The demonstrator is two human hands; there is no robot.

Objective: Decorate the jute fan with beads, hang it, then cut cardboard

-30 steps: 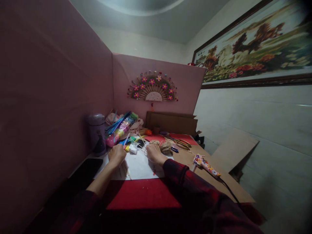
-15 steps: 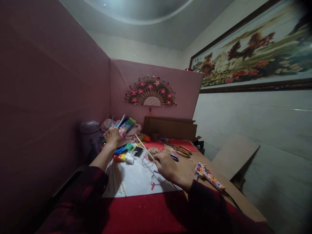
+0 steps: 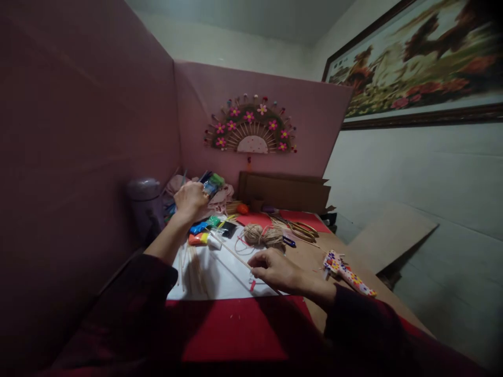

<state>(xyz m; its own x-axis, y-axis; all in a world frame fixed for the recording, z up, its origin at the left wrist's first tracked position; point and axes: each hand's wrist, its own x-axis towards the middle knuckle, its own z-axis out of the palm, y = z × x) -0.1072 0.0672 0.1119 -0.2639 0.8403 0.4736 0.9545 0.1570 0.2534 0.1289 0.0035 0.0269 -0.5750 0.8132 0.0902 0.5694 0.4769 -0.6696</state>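
My right hand (image 3: pixel 275 268) pinches a thin wooden stick (image 3: pixel 232 252), which slants up and left over the white paper (image 3: pixel 223 285). My left hand (image 3: pixel 191 200) is closed at the back left, against a pile of bagged coloured clay (image 3: pixel 214 183); what its fingers hold is hidden. Below it lie blue clay (image 3: pixel 198 228), an orange-and-yellow packet (image 3: pixel 197 239) and a black packet (image 3: pixel 228 229). Balls of twine (image 3: pixel 255 234) sit just beyond my right hand. Several loose sticks (image 3: pixel 194 269) rest on the paper's left side.
A flower-patterned glue gun (image 3: pixel 348 275) lies at right on brown board. Scissors (image 3: pixel 302 229) and a blue-handled tool (image 3: pixel 288 241) lie behind the right hand. A bottle (image 3: pixel 144 207) stands at left. Folded cardboard (image 3: pixel 285 192) leans behind; a decorated fan (image 3: pixel 251 128) hangs above.
The view has tilted down. My right hand has come nearer me with the stick, whose far end has dropped lower and left. My left hand remains closed by the clay bags.
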